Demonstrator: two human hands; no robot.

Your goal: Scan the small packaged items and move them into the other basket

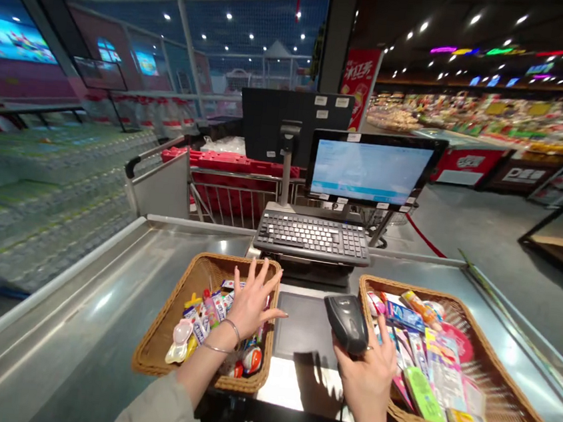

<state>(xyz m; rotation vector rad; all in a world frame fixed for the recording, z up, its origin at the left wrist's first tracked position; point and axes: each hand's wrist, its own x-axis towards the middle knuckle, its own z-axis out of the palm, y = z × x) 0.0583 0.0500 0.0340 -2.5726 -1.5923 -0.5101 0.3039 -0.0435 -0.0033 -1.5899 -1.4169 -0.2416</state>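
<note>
My left hand [252, 302] is spread over the right side of the left wicker basket [157, 339], its fingers apart and nothing in them. Under and beside it lie small packaged sweets [199, 326], a white spoon-shaped item [180, 341] and a round red-and-white package [252, 359]. In my right hand [369, 375] is a black handheld barcode scanner [347, 322], its head tilted toward the left. Just beyond that hand stands the right wicker basket [512, 356], with a green package [424, 394], a blue package [404, 316] and several other colourful packets.
A keyboard [314, 236] sits at the counter's back below a lit monitor [371, 170]. Between the baskets is a flat grey plate [302, 324] in the metal counter [86, 298]. Behind stand a metal cart [233, 196] and, at left, stacked bottle packs [52, 193].
</note>
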